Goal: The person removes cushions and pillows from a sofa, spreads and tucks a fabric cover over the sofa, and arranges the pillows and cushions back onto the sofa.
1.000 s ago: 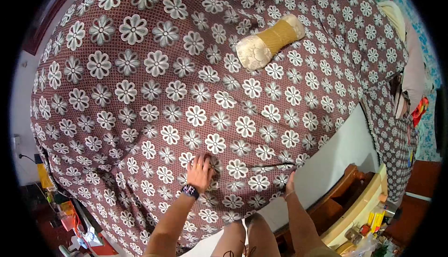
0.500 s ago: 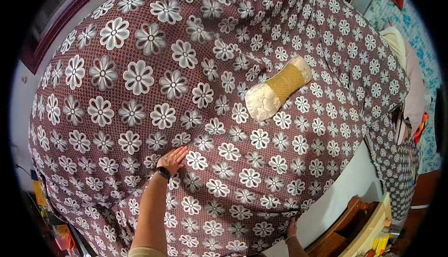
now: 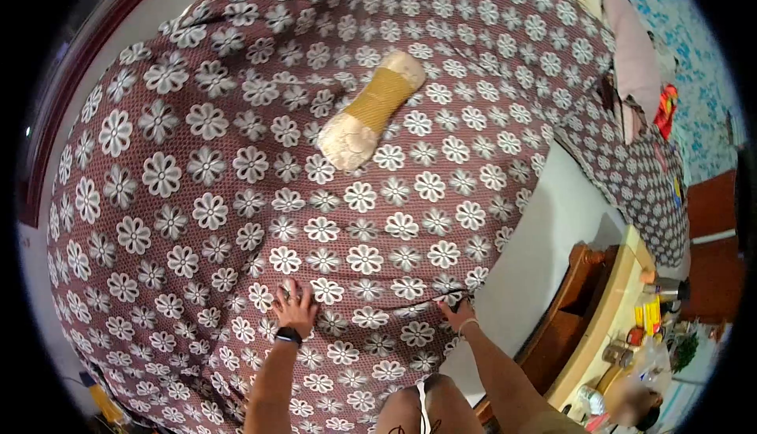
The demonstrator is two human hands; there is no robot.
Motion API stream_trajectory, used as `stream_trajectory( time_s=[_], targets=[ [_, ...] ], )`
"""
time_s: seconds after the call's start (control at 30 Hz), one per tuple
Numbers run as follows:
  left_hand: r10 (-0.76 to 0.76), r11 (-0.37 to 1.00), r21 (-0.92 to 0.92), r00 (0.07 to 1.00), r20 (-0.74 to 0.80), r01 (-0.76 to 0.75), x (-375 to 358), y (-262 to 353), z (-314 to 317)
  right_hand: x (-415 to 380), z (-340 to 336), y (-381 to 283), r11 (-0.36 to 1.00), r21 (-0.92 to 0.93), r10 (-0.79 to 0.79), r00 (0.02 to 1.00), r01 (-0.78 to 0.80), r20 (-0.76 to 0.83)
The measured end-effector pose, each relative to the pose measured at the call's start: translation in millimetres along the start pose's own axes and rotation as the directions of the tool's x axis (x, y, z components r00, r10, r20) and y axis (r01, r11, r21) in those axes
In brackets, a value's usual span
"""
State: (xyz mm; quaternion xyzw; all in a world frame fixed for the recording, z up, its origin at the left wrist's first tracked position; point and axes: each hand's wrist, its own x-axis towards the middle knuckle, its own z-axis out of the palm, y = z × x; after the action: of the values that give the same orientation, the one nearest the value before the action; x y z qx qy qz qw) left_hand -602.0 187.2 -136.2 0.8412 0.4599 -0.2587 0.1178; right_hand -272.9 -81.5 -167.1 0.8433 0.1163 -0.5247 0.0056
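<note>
A maroon bedsheet (image 3: 183,260) with white and grey flowers spreads over the bed, wrinkled in places. My left hand (image 3: 295,309), with a dark watch on its wrist, lies on the sheet with its fingers spread. At the sheet's near right edge, my right hand (image 3: 456,316) has its fingers closed on the fabric, which is drawn into creases there. A bracelet circles that wrist. Farther back on the sheet rests a bow-shaped pillow (image 3: 372,109), cream at the ends and gold in the middle, apart from both hands.
Bare white mattress (image 3: 544,229) shows right of the sheet. Beside it stand a brown wooden headboard (image 3: 569,308) and a pale shelf (image 3: 603,316) with jars and a metal cup (image 3: 669,288). Pink bedding (image 3: 631,48) is bundled at the far right. My knees (image 3: 430,406) are at the bottom.
The view has shifted right and down, so the pillow appears farther left and higher. My right hand, barely visible before, now shows clearly at the sheet's edge. My left hand's fingers are more spread.
</note>
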Motion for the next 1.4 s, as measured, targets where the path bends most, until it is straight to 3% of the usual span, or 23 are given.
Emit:
stream_trajectory(
  time_s=[0.03,0.17,0.2,0.27,0.3,0.37,0.43,0.53,0.57,0.63,0.67,0.7,0.77,0.8,0.83,0.9,0.93,1.0,1.03,1.07,1.17,1.3,1.4],
  targets=[
    [0.022,0.998,0.065,0.999,0.034,-0.024,-9.8,20.7,-18.1,5.3,-0.5,3.2,0.999,0.031,0.010,0.999,-0.011,0.032],
    [0.407,0.879,0.319,0.906,-0.113,-0.355,38.5,60.2,-32.5,30.6,13.9,36.3,0.998,0.057,-0.036,0.999,0.035,0.022],
    [0.450,0.801,0.437,0.893,0.009,-0.409,54.3,75.7,-59.0,25.3,14.9,37.9,0.999,0.025,-0.033,0.999,0.033,0.006],
    [0.583,0.768,0.467,0.781,-0.224,-0.439,95.2,94.4,-61.9,15.0,17.1,46.6,0.981,0.121,-0.151,0.988,0.151,-0.007],
    [0.522,0.801,0.424,0.840,-0.149,-0.423,105.7,100.6,-60.3,13.7,11.3,52.1,0.963,0.160,-0.219,0.976,0.219,-0.019],
    [0.372,0.865,0.354,0.928,0.019,-0.355,122.0,109.6,-62.0,28.6,5.3,75.4,0.926,0.049,-0.378,0.922,0.375,0.087],
    [0.111,0.929,0.354,0.994,0.008,-0.106,124.2,116.7,-63.0,32.5,-17.3,93.5,0.843,-0.003,-0.530,0.833,0.537,0.158],
    [-0.336,0.907,0.287,0.940,0.052,0.309,105.8,143.9,-65.5,37.1,-51.8,136.6,0.904,-0.202,-0.335,0.919,0.376,0.210],
    [-0.388,0.893,0.308,0.909,0.156,0.328,93.6,154.7,-69.2,53.5,-56.0,160.7,0.825,-0.338,-0.341,0.876,0.453,0.341],
    [-0.422,0.881,0.357,0.856,0.298,0.310,68.9,155.3,-33.5,61.5,-98.3,196.6,0.796,-0.372,-0.319,0.854,0.477,0.412],
    [-0.412,0.883,0.379,0.845,0.341,0.278,60.8,147.6,-0.8,44.7,-135.1,207.6,0.860,-0.286,-0.313,0.879,0.423,0.360],
    [-0.438,0.891,0.277,0.840,0.321,0.358,39.9,166.6,-4.3,35.9,-168.5,219.4,0.908,-0.199,-0.299,0.903,0.369,0.307],
    [-0.471,0.881,0.126,0.821,0.322,0.456,7.2,201.4,-5.3,32.9,-231.7,226.2,0.925,-0.208,-0.256,0.925,0.318,0.280],
    [-0.461,0.884,0.121,0.802,0.378,0.451,-1.2,218.5,-3.0,34.2,-260.7,229.2,0.934,-0.211,-0.231,0.937,0.289,0.263],
    [-0.441,0.892,0.122,0.776,0.450,0.436,-8.2,231.9,2.8,37.3,-285.5,234.7,0.904,-0.239,-0.330,0.934,0.354,0.136],
    [-0.374,0.918,0.116,0.726,0.578,0.380,-15.9,258.8,10.3,45.5,-342.7,224.5,0.931,-0.246,-0.241,0.960,0.270,0.142],
    [-0.358,0.934,0.217,0.706,0.611,0.285,-17.7,290.7,-24.7,50.1,-369.7,216.0,0.941,-0.250,-0.198,0.970,0.229,0.144],
    [-0.289,0.935,0.013,0.739,0.608,0.355,-28.7,338.5,-86.4,57.0,-415.9,197.9,0.913,-0.273,-0.297,0.953,0.303,0.064],
    [-0.218,0.971,0.092,0.673,0.706,0.219,-1.1,297.3,24.2,60.9,-438.1,185.7,0.896,-0.285,-0.350,0.937,0.342,0.025],
    [-0.221,0.964,0.044,0.691,0.688,0.264,-6.2,335.2,-48.8,69.0,-457.4,174.2,0.883,-0.282,-0.389,0.921,0.374,0.002],
    [-0.108,0.981,-0.023,0.635,0.765,0.195,25.2,344.0,-42.0,77.0,-503.3,142.4,0.859,-0.282,-0.441,0.897,0.428,0.019],
    [0.147,0.986,-0.160,0.728,0.670,-0.053,81.7,399.2,-102.5,71.6,-581.7,94.1,0.824,-0.317,-0.462,0.881,0.470,0.104],
    [0.376,0.924,-0.237,0.817,0.436,-0.299,141.2,456.5,-153.9,107.9,-611.1,88.9,0.724,-0.449,-0.524,0.841,0.524,0.137]
  ],
)
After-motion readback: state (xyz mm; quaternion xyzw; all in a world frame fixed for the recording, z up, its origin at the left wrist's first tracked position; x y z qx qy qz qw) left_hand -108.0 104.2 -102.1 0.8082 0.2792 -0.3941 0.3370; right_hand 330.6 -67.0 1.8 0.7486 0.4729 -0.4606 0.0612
